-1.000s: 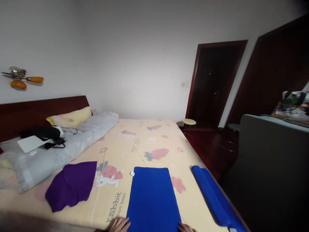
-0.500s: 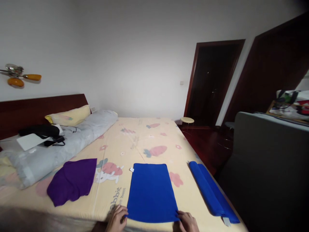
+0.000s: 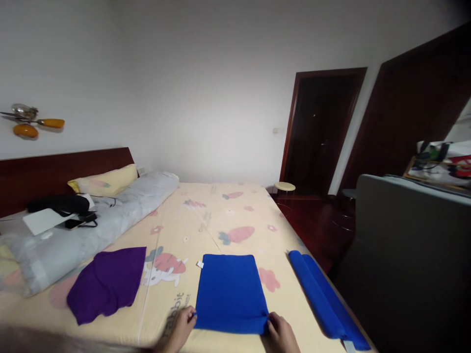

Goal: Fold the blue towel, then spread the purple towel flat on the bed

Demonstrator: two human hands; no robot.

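Note:
A flat blue towel with a small white tag at its far left corner lies on the bed. Its near edge is turned up in a narrow fold. My left hand pinches the near left corner of this fold. At the near right corner, my right hand grips the towel between thumb and fingers. To the right, two blue rolls of cloth lie side by side, a white tag at their near end. A crumpled purple cloth rests to the left of my left hand.
The bed has a cream sheet with carrot and rabbit prints. A grey bolster lies along the headboard, with a phone and black items on it. Beyond the right edge are a stool and a dark grey panel.
Both hands have lifted the towel's near edge and moved it away from me, making a fold, so the towel looks shorter. The view has tilted slightly upward.

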